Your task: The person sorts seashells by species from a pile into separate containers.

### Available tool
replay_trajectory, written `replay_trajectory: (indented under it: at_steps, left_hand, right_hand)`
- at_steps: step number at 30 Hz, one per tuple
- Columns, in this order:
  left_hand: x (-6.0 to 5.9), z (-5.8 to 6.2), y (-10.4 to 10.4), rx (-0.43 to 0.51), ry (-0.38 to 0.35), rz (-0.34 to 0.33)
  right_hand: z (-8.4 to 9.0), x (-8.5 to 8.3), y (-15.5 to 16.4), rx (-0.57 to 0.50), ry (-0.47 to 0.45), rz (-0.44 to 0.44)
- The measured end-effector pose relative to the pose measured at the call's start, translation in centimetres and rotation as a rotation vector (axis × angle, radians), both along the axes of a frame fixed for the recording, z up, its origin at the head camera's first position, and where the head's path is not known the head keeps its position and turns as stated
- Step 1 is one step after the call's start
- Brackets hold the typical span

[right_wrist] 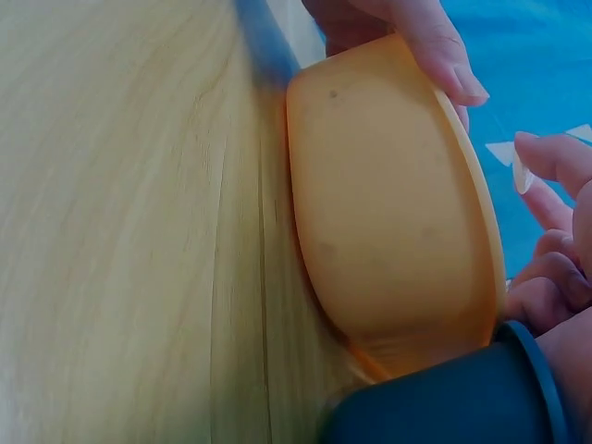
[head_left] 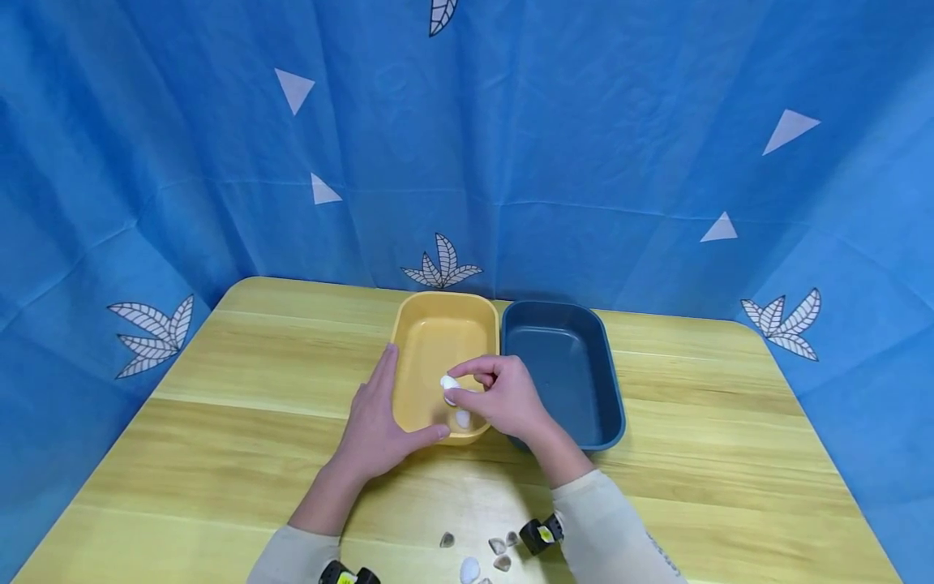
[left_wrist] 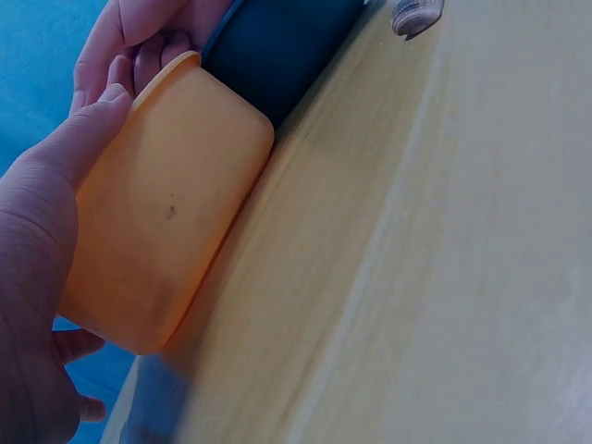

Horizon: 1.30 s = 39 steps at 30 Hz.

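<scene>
My left hand (head_left: pixel 374 438) is spread around the near left corner of a yellow plastic bin (head_left: pixel 445 294). Its fingers lie along the left wall and its thumb rests on the front rim, also visible in the left wrist view. Over the bin's near right part, my right hand (head_left: pixel 507 397) pinches a white seashell (head_left: pixel 450 383) between thumb and index finger; in the right wrist view only the edge of this shell (right_wrist: pixel 523 173) shows. A second white shell (head_left: pixel 463 418) lies inside the bin beneath it. My right wrist passes over the dark blue bin's near left corner.
Right beside the yellow bin stands a dark blue bin (head_left: pixel 562 357). On the wooden table (head_left: pixel 241 422) near my forearms lie several small brownish shells (head_left: pixel 502 562) and a white shell (head_left: pixel 470 570). A blue patterned curtain (head_left: pixel 584 162) hangs behind the table.
</scene>
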<state>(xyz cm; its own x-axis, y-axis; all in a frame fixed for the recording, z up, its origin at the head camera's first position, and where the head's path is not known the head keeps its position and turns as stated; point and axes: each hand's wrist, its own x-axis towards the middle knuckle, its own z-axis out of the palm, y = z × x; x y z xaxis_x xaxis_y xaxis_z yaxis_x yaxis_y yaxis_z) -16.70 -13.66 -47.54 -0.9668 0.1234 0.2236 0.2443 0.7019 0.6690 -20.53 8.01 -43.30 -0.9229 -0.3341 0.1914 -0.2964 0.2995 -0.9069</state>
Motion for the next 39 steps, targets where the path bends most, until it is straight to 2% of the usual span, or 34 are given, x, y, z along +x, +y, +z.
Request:
replay_trajectory:
  at_steps: [22,39]
  left_hand:
    - [0.1,0.35,0.27,-0.004,0.002,-0.004]
    - [0.01,0.14,0.16,0.013,-0.018,0.006]
  right_hand:
    - [0.31,0.08,-0.73,0.12,-0.019,-0.002]
    - [0.36,0.34,0.16,0.013,0.004,-0.015]
